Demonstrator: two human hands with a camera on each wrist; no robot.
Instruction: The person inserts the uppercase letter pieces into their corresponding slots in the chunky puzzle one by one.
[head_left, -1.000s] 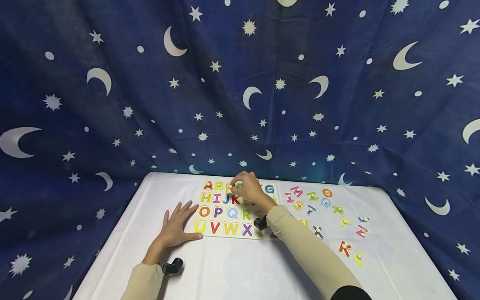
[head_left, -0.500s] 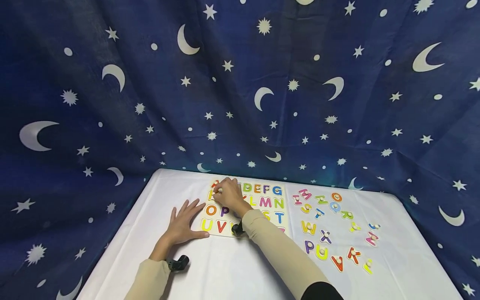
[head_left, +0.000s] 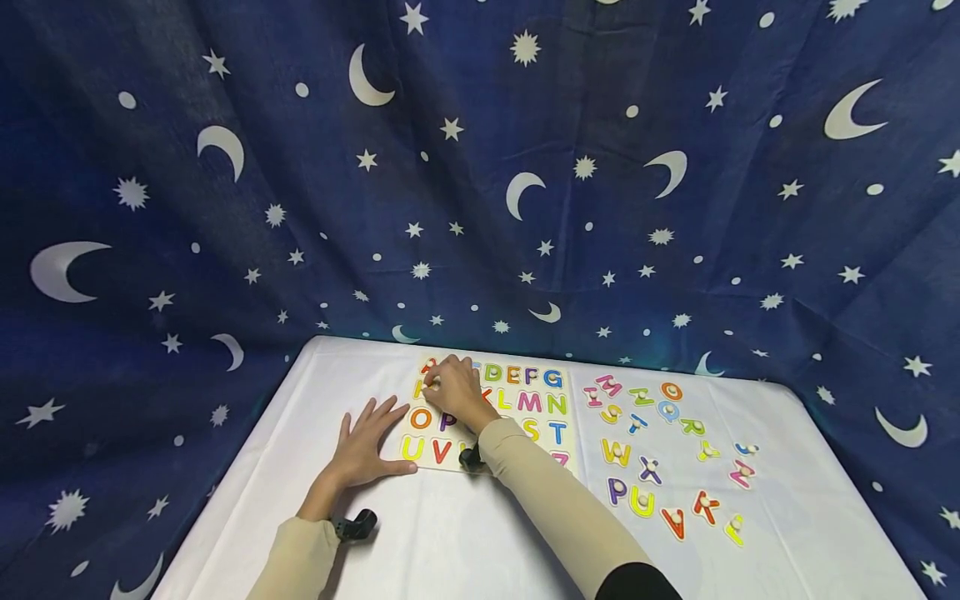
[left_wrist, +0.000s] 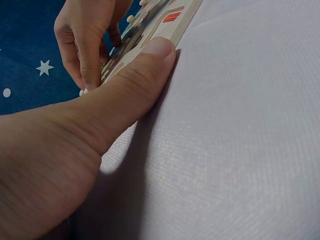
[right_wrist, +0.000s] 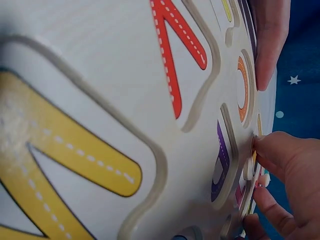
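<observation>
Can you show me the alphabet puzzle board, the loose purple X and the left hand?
Alphabet puzzle board (right_wrist: 190,155): right wrist view, on its bare white surface.
Loose purple X (head_left: 650,469): head view, on its middle.
Left hand (head_left: 359,453): head view, on the back of the hand.

Extends the left arm (head_left: 296,558) up from the bottom edge, left of centre in the head view, and lays the left hand (head_left: 360,450) palm down, with spread fingers (head_left: 377,421) pointing up and right and the left thumb (head_left: 396,468) stretched out to the right. Slants the right arm (head_left: 562,512) from lower right toward the middle, with the right hand (head_left: 459,393) bent leftward and curled in a pinch. Shows right-hand fingertips pointing downward at upper left in the left wrist view.
</observation>
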